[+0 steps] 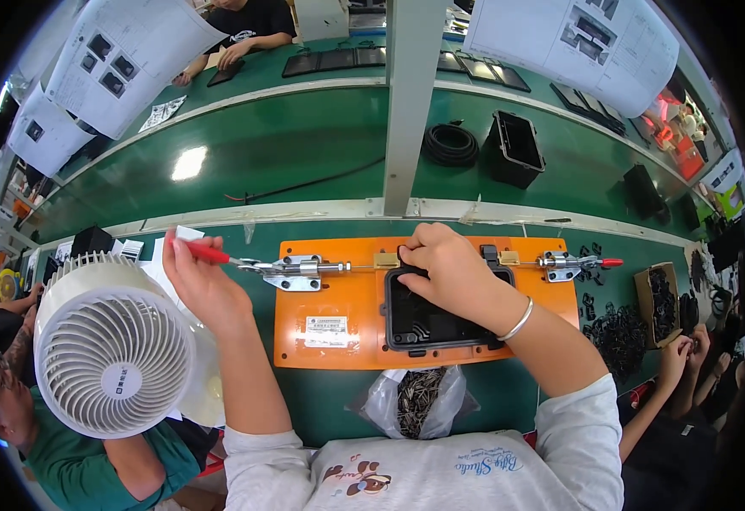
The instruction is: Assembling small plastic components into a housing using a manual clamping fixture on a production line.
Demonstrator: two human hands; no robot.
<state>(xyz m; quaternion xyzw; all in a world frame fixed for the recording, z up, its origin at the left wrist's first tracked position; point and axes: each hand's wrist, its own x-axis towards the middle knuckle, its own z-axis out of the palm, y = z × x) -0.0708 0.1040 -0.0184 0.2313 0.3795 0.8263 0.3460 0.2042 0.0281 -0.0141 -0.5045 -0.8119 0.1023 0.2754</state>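
My left hand (206, 285) is closed round the red handle (205, 251) of the left toggle clamp (294, 274). That clamp is bolted to an orange fixture plate (526, 319), and its rod points inward at a brass-coloured block (384, 261). A shallow black plastic case (432, 322) sits on the plate's middle. Over the case's far edge, my right hand (451, 271) pinches a small black part (410, 269), mostly hidden by the fingers. On the plate's right side, a second toggle clamp (562, 266) with a red grip lines up with another brass-coloured block (509, 257).
An open plastic bag (381, 404) of thin metal pins (420, 397) lies nearest me. At left stands a white fan (117, 358). Small black parts (615, 341) are heaped right, beside a cardboard box (662, 294). A post (411, 111) rises beyond the plate; co-workers sit around.
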